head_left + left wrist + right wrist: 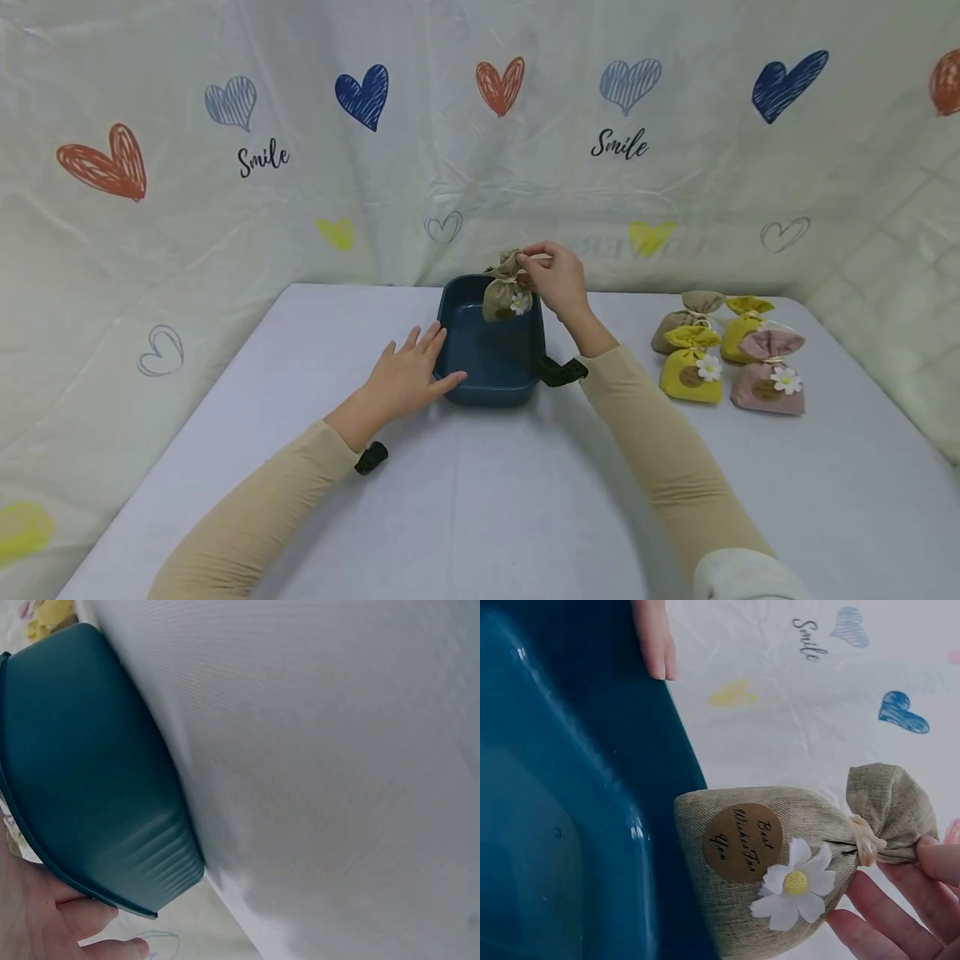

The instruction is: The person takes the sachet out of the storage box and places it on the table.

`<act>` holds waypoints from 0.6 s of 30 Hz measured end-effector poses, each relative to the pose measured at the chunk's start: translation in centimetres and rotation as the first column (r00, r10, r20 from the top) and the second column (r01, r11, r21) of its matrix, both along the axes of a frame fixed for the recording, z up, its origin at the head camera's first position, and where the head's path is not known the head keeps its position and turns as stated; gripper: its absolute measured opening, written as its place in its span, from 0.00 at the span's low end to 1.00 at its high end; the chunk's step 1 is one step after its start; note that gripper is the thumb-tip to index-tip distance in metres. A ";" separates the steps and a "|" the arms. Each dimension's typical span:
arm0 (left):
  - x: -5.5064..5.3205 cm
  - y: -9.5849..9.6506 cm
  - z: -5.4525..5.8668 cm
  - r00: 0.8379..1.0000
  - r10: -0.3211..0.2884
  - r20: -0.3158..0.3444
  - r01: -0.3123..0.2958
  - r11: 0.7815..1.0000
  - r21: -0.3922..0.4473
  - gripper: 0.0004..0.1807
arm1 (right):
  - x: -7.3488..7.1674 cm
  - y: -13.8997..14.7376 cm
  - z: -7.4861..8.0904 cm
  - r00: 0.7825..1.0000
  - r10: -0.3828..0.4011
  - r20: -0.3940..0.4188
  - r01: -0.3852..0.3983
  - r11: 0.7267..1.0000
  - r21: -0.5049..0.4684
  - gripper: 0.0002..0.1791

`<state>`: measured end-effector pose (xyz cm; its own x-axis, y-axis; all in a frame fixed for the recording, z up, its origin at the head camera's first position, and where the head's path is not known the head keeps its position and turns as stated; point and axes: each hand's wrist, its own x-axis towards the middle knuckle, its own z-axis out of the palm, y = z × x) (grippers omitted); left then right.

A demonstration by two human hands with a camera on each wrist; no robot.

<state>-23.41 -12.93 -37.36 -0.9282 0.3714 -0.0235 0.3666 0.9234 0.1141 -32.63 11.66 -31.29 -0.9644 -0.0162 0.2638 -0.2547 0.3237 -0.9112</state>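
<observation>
Right wrist alone shows the right hand (900, 915) pinching the sachet (780, 862); left hand (408, 375), seemingly flat, touches the tray (491, 392).

Both arms are covered by long, close-fitting sleeves of a plain beige or tan fabric, reaching to the wrists, the left sleeve (255, 508) and the right sleeve (660, 450) alike. A small black device is strapped under each wrist, the left wrist unit (371, 457) and the right wrist unit (562, 371); these are probably the wrist cameras. Both hands are bare. A patch of white cloth (742, 575) is seen at the lower right edge, possibly part of an upper garment.
</observation>
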 end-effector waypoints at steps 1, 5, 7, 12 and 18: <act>0.0 0.0 0.0 1.000 -0.001 -0.002 0.001 1.000 0.001 0.50 | 0.1 0.1 0.0 1.000 -0.004 -0.017 0.004 1.000 0.002 0.14; -0.1 0.0 -0.1 1.000 -0.004 -0.009 0.004 1.000 0.004 0.50 | 0.4 0.4 0.3 0.998 -0.010 -0.059 0.010 1.000 -0.003 0.14; -0.1 -0.1 -0.2 1.000 -0.005 -0.012 0.005 1.000 0.004 0.50 | 0.5 0.6 0.4 0.998 -0.008 -0.070 0.008 1.000 -0.004 0.14; -0.1 -0.1 -0.4 1.000 -0.001 -0.010 0.001 1.000 0.006 0.50 | 0.7 1.1 0.5 0.996 -0.008 -0.088 0.010 1.000 0.024 0.13; -0.3 0.0 -0.4 1.000 0.002 -0.006 -0.002 1.000 0.002 0.50 | 1.0 2.0 0.5 0.994 -0.001 -0.108 0.006 0.999 0.039 0.14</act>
<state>-23.67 -12.98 -37.78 -0.9290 0.3698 -0.0177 0.3656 0.9238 0.1137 -31.59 13.66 -30.80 -0.9306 -0.0254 0.3652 -0.3493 0.3598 -0.8652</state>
